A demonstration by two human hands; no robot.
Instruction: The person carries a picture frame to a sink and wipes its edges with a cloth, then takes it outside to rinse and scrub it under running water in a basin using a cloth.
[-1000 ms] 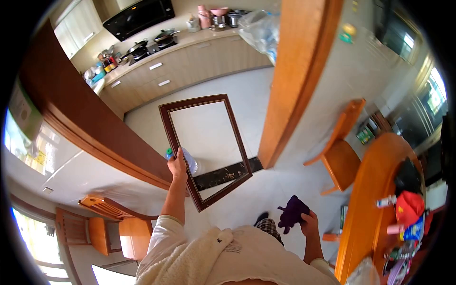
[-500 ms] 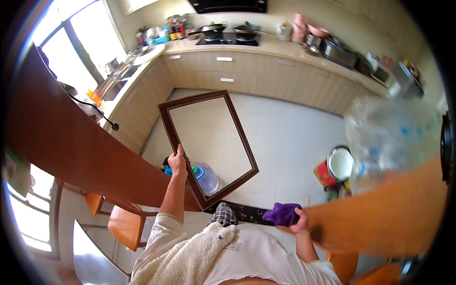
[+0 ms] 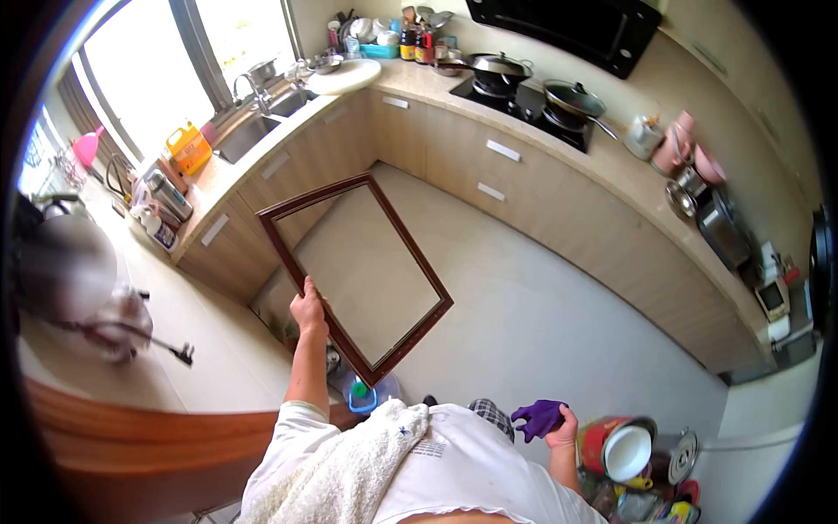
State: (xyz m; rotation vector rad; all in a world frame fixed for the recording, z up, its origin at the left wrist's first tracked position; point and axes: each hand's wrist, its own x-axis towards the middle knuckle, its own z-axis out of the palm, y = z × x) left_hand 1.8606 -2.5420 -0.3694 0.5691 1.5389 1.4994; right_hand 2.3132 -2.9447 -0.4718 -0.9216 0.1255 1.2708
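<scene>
My left hand [image 3: 310, 308] is closed around the long left side of a dark reddish-brown picture frame [image 3: 407, 234]. The frame is held tilted in the air, and the floor shows through its middle. A bunched purple cloth [image 3: 539, 420] is gripped in my right hand [image 3: 564, 427], low and apart from the frame. Below the frame's bottom corner stands a clear plastic water jug [image 3: 384, 386] with a green cap and blue handle, partly hidden by my body. A cream fleecy towel [image 3: 367, 463] hangs down my white shirt.
A counter holds a sink [image 3: 247, 138], a yellow jug [image 3: 188, 148], a stove [image 3: 524, 112] with pans, and cookers on the right. By my right side sit a red tin [image 3: 602, 444], a white bowl [image 3: 628, 452] and other containers. A brown door frame [image 3: 166, 437] is at the left.
I have moved forward through the doorway into the kitchen, and my view has turned left. The picture frame and purple cloth stay in my hands. The water jug is now beneath the frame's bottom corner.
</scene>
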